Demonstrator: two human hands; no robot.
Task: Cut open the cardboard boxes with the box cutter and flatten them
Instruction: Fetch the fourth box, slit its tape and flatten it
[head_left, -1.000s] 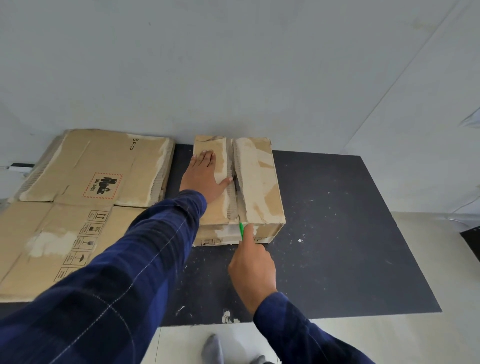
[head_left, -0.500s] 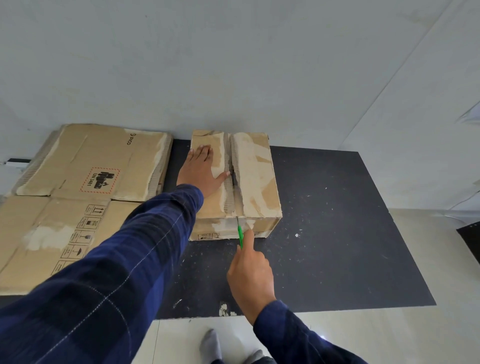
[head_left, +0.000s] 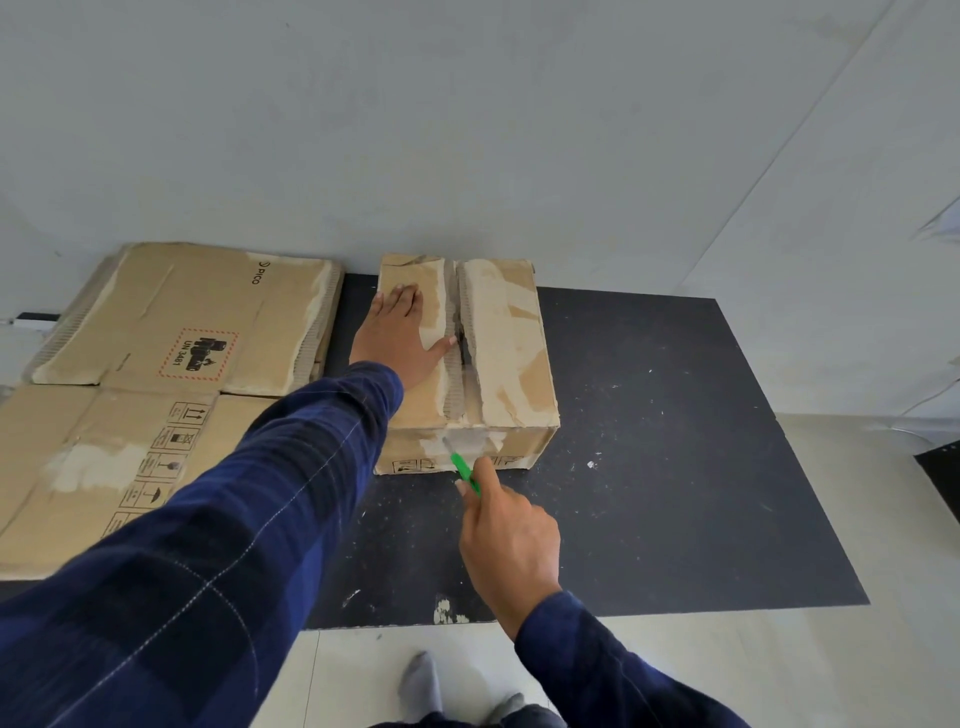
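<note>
Most of the cutter (head_left: 464, 470) is hidden inside the right hand (head_left: 511, 540), which pinches it; only a green stub and a faint blade tip show, the tip touching the near face of the box (head_left: 498, 338) just ahead of that hand. Left hand (head_left: 400, 338) lies spread flat, pressing the box's left flap beside the open seam. Flattened cardboard (head_left: 176, 322) lies left of that arm on a black mat (head_left: 675, 467); socked feet are cut off at the bottom edge
</note>
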